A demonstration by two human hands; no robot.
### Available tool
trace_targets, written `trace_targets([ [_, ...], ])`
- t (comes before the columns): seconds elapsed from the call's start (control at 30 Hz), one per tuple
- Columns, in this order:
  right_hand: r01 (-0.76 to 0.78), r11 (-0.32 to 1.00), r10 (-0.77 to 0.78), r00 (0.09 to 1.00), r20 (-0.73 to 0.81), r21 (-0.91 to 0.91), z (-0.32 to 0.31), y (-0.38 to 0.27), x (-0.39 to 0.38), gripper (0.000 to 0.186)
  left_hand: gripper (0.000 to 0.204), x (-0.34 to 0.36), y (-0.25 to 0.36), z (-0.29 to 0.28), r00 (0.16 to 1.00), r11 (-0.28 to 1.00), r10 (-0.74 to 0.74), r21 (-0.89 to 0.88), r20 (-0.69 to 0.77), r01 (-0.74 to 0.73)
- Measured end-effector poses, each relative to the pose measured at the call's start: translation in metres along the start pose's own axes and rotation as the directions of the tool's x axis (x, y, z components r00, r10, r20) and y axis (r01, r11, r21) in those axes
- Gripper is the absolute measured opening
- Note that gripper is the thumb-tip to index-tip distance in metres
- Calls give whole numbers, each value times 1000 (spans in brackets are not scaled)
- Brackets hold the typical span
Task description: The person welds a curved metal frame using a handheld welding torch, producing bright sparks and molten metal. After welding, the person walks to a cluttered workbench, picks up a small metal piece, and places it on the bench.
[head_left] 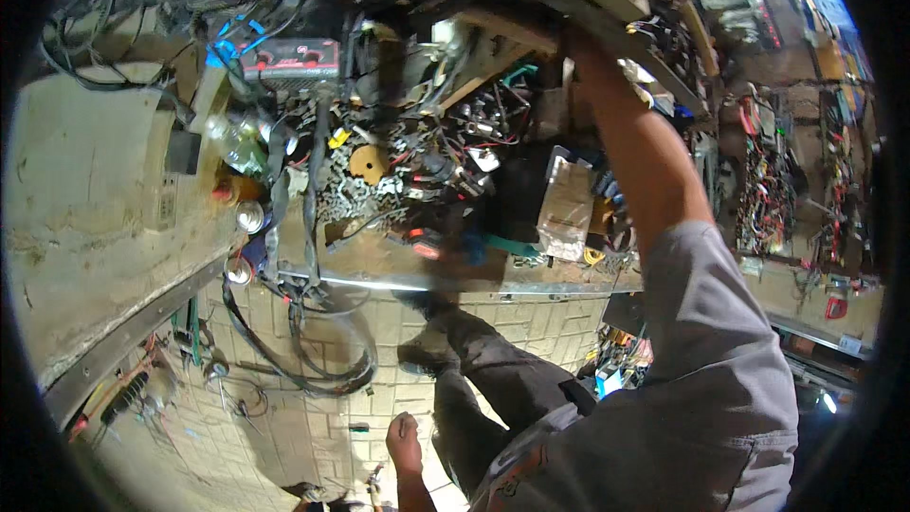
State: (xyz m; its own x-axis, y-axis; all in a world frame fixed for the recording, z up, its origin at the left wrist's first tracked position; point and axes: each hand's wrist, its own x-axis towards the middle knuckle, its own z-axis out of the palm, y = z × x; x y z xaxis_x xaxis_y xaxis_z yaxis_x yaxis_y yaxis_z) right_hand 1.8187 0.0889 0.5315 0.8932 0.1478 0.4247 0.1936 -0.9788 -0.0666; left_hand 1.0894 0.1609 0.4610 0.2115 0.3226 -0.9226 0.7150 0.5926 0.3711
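My right arm (633, 128), in a grey sleeve, stretches far across the workbench (379, 261). It ends in shadow beside a wooden board (507, 30) at the back, where the fingers cannot be made out. Down by my legs hangs my left hand (405, 444), closed, with its fingers curled in; whether anything small is inside is hidden. A flat package in clear plastic (566, 209) lies on the bench below my right forearm. Left of it, a tan disc with a centre hole (368, 164) rests on a heap of small metal parts (355, 201).
A red and black box with two dials (294, 57) stands at the back left. Near it are a greenish plastic bottle (239, 144) and cans (250, 216). Black cables (346, 384) loop down to the tiled floor (313, 427). Tools and wires crowd the shelf (773, 180) at right.
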Motion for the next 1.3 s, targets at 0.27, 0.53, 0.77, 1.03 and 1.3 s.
trace_targets([
  [0.27,68,992,-68,998,-5,102,40,-18,-3,24,27,14,-5,-12,998,994,-3,109,-70,10],
  [0.53,-799,480,258,522,813,361,82,-29,-329,32,35,29,-20,3,987,975,153,156,46,-158],
  [0.77,-949,302,332,194,923,91,160,-1,-406,36,33,13,-32,-16,989,984,127,118,70,-135],
  [1.03,-618,442,457,779,429,650,15,-57,-332,47,30,-2,3,-6,998,998,35,57,-43,-33],
  [1.3,-524,589,309,849,428,615,-66,-21,-256,38,31,-1,13,3,998,996,64,58,15,-65],
])
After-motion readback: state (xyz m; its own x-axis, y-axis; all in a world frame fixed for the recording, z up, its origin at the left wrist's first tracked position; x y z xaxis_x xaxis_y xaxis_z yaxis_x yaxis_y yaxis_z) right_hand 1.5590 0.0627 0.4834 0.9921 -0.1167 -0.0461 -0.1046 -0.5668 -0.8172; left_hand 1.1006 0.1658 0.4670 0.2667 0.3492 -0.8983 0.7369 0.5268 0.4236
